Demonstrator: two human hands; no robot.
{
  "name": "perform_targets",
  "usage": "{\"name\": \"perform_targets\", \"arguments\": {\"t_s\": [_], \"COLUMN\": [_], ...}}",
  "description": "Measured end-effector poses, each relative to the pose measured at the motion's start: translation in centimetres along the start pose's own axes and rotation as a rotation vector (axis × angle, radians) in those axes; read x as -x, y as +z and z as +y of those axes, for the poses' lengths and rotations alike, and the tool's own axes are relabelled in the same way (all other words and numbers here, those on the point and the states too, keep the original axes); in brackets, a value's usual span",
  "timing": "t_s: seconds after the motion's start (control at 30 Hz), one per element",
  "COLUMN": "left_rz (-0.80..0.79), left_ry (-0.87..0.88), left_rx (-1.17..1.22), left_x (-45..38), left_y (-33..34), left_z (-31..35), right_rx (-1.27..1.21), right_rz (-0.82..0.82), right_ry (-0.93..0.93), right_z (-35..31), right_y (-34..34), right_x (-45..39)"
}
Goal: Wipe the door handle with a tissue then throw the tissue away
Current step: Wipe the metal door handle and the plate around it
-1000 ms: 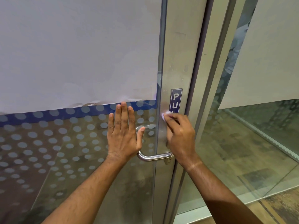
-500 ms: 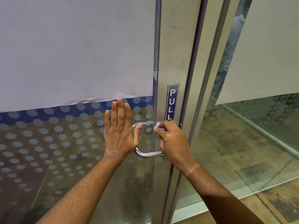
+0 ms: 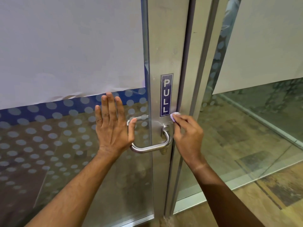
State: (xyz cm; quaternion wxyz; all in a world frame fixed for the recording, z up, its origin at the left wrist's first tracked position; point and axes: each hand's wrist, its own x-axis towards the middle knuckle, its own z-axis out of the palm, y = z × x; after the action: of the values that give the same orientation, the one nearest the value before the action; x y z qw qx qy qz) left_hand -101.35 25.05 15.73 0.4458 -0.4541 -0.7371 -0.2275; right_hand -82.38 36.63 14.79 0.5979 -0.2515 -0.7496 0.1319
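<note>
My left hand [image 3: 113,128] lies flat against the glass door panel [image 3: 65,145], fingers straight up and only slightly apart, holding nothing. Its fingertips reach the lower edge of the pale sheet [image 3: 70,46] covering the upper glass, and the palm sits over the blue band and frosted dots. My thumb points right and its tip rests beside the far handle seen through the glass.

Just right of that hand is the steel door handle [image 3: 152,147], a brushed round bar that runs level, bends upward at its right end and enters the metal door stile [image 3: 164,46]. It looks smooth and shiny, with a keyhole fitting just below the bend.

Above the handle's mount the stile carries a blue vertical sticker reading PULL [image 3: 166,95].

My right hand [image 3: 186,136] hovers beside the handle's upright part, fingers curled in, thumb and forefinger pinched together on a small wad of pale lilac tissue [image 3: 174,116]. The wad presses the stile near its right edge, just under the sticker's lower corner and above the handle's mount.
</note>
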Motion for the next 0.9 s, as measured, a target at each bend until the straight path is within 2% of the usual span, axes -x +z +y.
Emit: {"name": "perform_targets", "arguments": {"t_s": [0.13, 0.37, 0.47, 0.57, 0.63, 0.73, 0.83, 0.9], "left_rz": [0.003, -0.009, -0.017, -0.025, -0.021, -0.018, -0.012, -0.014], "left_ry": [-0.001, -0.011, -0.018, -0.017, -0.013, -0.011, -0.015, -0.01], "left_rx": [-0.003, -0.001, 0.002, 0.003, 0.006, 0.008, 0.002, 0.003], "left_x": [0.0, -0.1, 0.0, 0.0, 0.0, -0.1, 0.0, 0.0], "left_y": [0.0, -0.2, -0.2, -0.3, -0.2, -0.2, -0.1, -0.2], "left_z": [0.1, 0.2, 0.2, 0.2, 0.2, 0.1, 0.1, 0.1], "right_rx": [0.082, 0.074, 0.05, 0.07, 0.058, -0.007, -0.144, -0.143], "right_rz": [-0.12, -0.095, -0.122, -0.222, -0.256, -0.176, -0.02, 0.028], "right_ry": [-0.003, 0.142, 0.27, 0.422, 0.456, 0.492, 0.537, 0.52], "right_z": [0.0, 0.3, 0.7, 1.7, 2.2, 2.2, 1.3, 0.4], "right_y": [0.9, 1.1, 1.1, 1.4, 1.7, 2.4, 2.9, 3.6], "right_x": [0.9, 1.8, 2.7, 4.8, 6.0, 6.5, 6.9, 7.5]}}
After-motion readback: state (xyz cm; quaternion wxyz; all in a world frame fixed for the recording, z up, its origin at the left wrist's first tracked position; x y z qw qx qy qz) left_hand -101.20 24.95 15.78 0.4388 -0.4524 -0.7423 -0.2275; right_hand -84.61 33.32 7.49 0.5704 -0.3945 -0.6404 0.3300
